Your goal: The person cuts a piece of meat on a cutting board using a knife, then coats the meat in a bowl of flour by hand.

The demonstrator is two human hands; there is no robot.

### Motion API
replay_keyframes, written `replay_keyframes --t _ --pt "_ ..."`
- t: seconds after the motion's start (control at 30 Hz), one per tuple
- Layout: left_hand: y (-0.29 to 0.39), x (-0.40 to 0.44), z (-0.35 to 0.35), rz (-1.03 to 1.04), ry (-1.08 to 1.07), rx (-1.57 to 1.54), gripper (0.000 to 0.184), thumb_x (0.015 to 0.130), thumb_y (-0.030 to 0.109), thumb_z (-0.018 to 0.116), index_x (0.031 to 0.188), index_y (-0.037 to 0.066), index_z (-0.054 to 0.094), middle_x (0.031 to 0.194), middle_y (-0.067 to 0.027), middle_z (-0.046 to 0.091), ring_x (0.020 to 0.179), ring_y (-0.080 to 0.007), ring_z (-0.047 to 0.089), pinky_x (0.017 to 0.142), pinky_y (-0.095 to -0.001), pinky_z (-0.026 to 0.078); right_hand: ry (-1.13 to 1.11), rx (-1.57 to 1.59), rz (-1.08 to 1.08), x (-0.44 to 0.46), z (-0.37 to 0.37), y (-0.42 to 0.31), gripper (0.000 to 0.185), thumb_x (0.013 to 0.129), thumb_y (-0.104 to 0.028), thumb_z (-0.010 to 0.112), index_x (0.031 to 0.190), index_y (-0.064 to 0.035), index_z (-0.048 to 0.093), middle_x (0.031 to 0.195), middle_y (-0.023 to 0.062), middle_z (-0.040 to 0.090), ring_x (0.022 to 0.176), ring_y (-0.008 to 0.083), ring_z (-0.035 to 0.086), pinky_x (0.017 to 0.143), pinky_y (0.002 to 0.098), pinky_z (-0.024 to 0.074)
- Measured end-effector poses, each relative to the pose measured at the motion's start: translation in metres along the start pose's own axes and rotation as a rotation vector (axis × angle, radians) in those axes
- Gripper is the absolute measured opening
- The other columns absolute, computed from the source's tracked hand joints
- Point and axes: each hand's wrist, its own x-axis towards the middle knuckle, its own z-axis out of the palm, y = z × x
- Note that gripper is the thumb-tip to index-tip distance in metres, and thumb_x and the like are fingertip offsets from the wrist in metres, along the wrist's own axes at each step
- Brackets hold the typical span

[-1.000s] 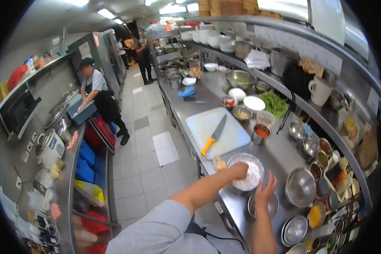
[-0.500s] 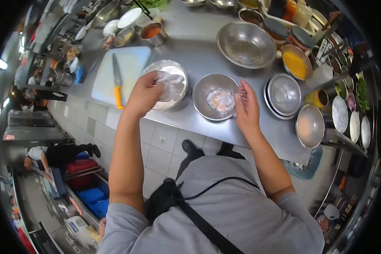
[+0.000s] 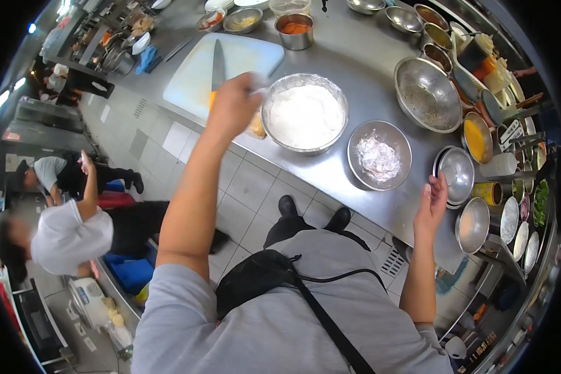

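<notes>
My left hand (image 3: 235, 106) is closed near the left rim of a metal pot of white flour (image 3: 306, 117). A blurred whitish, partly see-through thing shows at its fingertips; I cannot make out what it is. To the right of the pot stands a small steel bowl (image 3: 355, 169) with flour-coated food (image 3: 378, 159) inside. My right hand (image 3: 431, 206) is held up with fingers apart and nothing in it, beside stacked steel bowls (image 3: 456, 174). Behind my left hand a knife (image 3: 218, 65) lies on a white cutting board (image 3: 184, 81), its orange handle partly hidden.
A perforated steel bowl (image 3: 427, 93), a bowl of yellow liquid (image 3: 475, 140) and a yellow can (image 3: 487, 194) stand on the right. A pot of orange-red food (image 3: 295, 31) is behind the flour. Two people (image 3: 75, 234) are on the left, across the tiled floor.
My view has shifted, and another person has appeared on the left. My left hand has moved from over the flour to its left side. My right hand has moved away from the small bowl.
</notes>
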Motion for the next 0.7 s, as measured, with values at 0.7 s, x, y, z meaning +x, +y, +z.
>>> replay_keyframes --t 0.7 --pt "-0.188 0.007 0.063 0.031 -0.192 0.24 0.043 0.084 0.017 0.069 0.126 0.009 0.062 0.115 -0.0262 0.065 0.103 -0.0419 0.069 0.088 -0.0508 0.057 -0.517 -0.081 -0.413 -0.052 0.249 -0.185 0.037 0.093 0.0 0.065 0.13 -0.003 0.067 0.122 0.0135 0.063 0.094 0.0184 0.062 0.076 0.0289 0.053"
